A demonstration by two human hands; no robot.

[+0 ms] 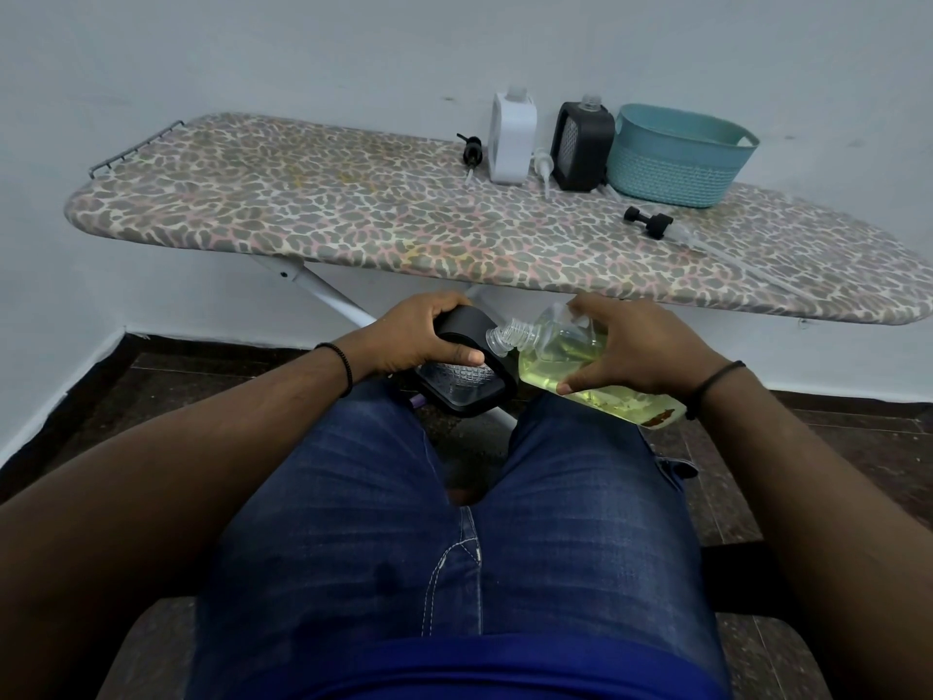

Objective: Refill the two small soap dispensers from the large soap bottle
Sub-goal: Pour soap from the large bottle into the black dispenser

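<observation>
Over my lap, my left hand point(419, 336) grips a small black soap dispenser point(467, 389) with a clear textured window, tilted to the right. My right hand point(636, 346) holds the large clear soap bottle point(560, 353), which has yellow-green liquid inside and lies tipped to the left. Its uncapped threaded neck touches the dispenser's upper right corner; the dispenser's own opening is hidden behind it. On the ironing board point(303, 209) a white dispenser point(512, 138) and a second black dispenser point(580, 144) stand upright by the wall, both without pumps.
A teal basket point(676, 159) stands at the back right of the board. Three loose pump heads lie on it: a black one point(472, 151), a clear one point(542, 166) and a black one point(649, 222) with a long tube. The board's white legs are just beyond my knees.
</observation>
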